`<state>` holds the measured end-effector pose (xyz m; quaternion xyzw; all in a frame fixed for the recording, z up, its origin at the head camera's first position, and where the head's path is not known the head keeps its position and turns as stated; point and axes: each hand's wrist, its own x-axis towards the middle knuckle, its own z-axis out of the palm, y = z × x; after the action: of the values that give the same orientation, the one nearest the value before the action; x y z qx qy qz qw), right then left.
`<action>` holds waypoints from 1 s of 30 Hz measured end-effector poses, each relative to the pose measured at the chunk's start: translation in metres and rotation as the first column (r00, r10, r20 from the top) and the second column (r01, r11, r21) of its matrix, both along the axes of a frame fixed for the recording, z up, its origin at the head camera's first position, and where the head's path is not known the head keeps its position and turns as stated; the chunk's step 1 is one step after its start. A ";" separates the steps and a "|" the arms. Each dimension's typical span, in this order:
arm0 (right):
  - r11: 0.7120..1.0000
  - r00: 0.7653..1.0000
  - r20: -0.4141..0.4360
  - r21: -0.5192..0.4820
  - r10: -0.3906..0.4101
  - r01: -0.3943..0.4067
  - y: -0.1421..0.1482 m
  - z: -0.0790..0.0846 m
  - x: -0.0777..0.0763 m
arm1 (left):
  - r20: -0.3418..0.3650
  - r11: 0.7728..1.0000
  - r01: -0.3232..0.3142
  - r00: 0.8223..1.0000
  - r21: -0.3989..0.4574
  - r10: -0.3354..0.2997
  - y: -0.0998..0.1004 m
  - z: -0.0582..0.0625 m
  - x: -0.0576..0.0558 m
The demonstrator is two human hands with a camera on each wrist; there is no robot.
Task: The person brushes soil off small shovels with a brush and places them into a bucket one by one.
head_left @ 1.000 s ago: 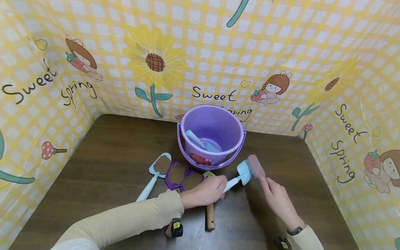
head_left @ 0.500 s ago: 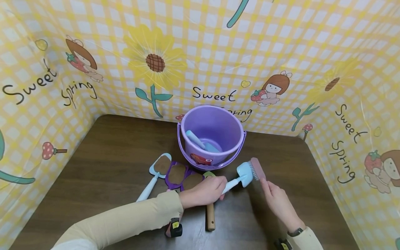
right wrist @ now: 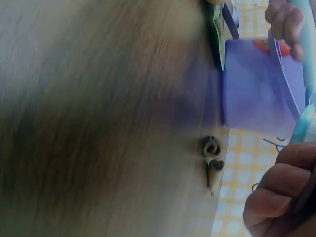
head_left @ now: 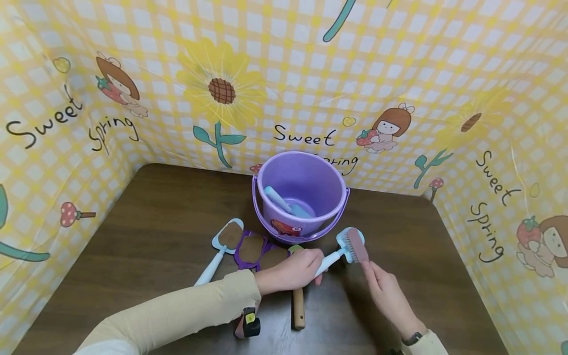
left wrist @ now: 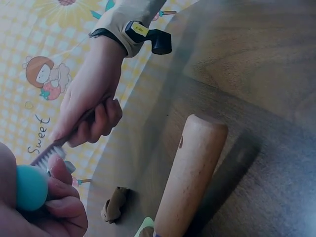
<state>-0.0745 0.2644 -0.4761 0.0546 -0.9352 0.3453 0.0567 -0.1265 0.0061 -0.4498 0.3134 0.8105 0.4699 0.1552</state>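
Note:
My left hand (head_left: 293, 268) grips the handle of a small light-blue toy shovel (head_left: 329, 261), its blade raised toward the right. A brush (head_left: 357, 244) with a mauve back and pale bristles is held in my right hand (head_left: 390, 296), its fingers curled round the handle. The bristles lie over the shovel's blade and seem to touch it. In the left wrist view the rounded turquoise handle end (left wrist: 32, 187) pokes out of my left hand. Under that hand lies a wooden-handled tool (head_left: 299, 308), its green head partly covered.
A purple bucket (head_left: 301, 172) holding a light-blue tool (head_left: 279, 199) stands behind the hands. Left of it lie another light-blue shovel (head_left: 210, 264) and purple-rimmed pieces (head_left: 250, 248) with brown middles. Small brown lumps (right wrist: 212, 146) lie on the dark wooden table (head_left: 168, 197).
My right hand has moved the brush leftward, from the blade's right edge to over its middle. The left hand stays nearly in place, while the shovel's blade has turned slightly.

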 end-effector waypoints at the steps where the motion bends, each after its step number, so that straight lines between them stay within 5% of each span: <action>1: 1.000 0.999 0.023 0.006 -0.023 0.023 0.002 0.000 -0.001 | 0.004 1.000 0.006 1.000 0.001 -0.006 0.000 0.000 0.000; 8: 0.995 0.994 0.048 0.014 -0.103 0.102 0.013 0.003 -0.005 | 0.025 1.000 0.012 1.000 0.006 -0.012 0.001 0.000 0.000; 14: 0.995 0.994 -0.072 -0.035 0.087 -0.089 0.010 0.000 0.001 | 0.027 0.999 0.006 1.000 0.032 -0.007 0.003 0.002 -0.001; 17: 0.996 0.992 -0.090 -0.023 0.089 -0.091 0.009 0.000 0.001 | 0.038 0.999 0.013 0.999 0.046 -0.015 0.003 0.003 -0.002; 25: 0.997 0.991 0.117 -0.009 -0.070 0.072 0.023 0.003 -0.009 | 0.049 0.999 0.025 0.998 0.035 -0.027 0.000 0.004 0.001; 30: 0.998 0.992 0.110 0.015 -0.063 0.062 0.022 0.010 -0.010 | 0.022 1.000 0.014 1.000 0.005 -0.014 0.000 0.000 0.004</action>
<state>-0.0846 0.2860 -0.4665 0.0065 -0.9401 0.3405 0.0155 -0.1224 0.0062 -0.4502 0.3142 0.8054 0.4742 0.1666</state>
